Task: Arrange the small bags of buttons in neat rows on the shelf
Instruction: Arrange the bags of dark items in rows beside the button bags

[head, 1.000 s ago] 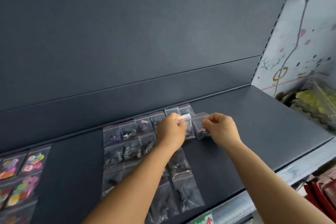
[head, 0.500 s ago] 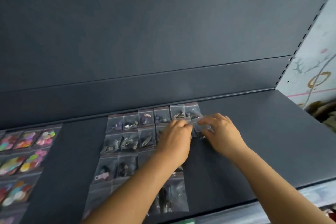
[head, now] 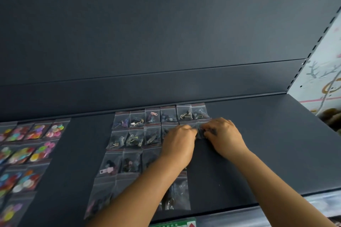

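Pinching with curled fingers, our right hand [head: 224, 137] and left hand [head: 180, 143] held 1 small bag [head: 202, 129] at the second row's right end on the shelf [head: 267, 143]. We judged it light, limp, slippery; best gripped by its edges.

Things around the display
A dark back panel [head: 166, 33] is seen behind; a decorated wall [head: 324, 72] is seen at right, a green label [head: 173, 224] below.
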### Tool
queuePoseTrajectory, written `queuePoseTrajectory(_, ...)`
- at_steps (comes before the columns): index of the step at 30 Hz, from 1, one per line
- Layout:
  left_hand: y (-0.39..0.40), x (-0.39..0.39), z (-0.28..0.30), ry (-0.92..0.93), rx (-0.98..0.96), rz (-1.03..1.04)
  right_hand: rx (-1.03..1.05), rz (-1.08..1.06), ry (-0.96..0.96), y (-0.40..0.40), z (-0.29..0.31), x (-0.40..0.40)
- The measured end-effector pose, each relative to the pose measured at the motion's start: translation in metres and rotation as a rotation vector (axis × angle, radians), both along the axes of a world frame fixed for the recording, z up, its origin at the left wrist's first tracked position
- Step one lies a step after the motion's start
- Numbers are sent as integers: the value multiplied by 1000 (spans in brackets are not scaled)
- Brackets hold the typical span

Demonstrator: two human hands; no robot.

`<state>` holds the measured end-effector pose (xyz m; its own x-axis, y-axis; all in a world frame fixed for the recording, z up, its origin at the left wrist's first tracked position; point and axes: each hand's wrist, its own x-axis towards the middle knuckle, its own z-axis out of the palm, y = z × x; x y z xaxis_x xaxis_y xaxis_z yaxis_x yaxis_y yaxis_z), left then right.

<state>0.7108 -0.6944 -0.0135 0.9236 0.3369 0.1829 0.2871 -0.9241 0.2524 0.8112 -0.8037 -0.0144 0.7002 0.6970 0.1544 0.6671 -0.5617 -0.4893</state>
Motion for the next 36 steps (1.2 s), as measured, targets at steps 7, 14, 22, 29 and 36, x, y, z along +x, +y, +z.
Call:
queuePoseTrajectory(7, -1, -4, 8, 28, -13, 40, -68, -28, -34, 1, 7, -9)
queuePoseTrajectory(14, 27, -54, 21, 2, 47, 167, -166, 83, -118, 23, 23, -47)
queuePoseTrajectory(22, 80, -170, 23, -18, 30, 347, -142, 282, -137, 85, 32, -139)
queuePoseTrajectory(29, 129, -299, 24, -49, -14, 496, -105, 418, -140, 153, 32, -252)
queuePoseTrajectory(36, 176, -423, 21, -45, -34, 617, -62, 553, -126, 220, 34, -369)
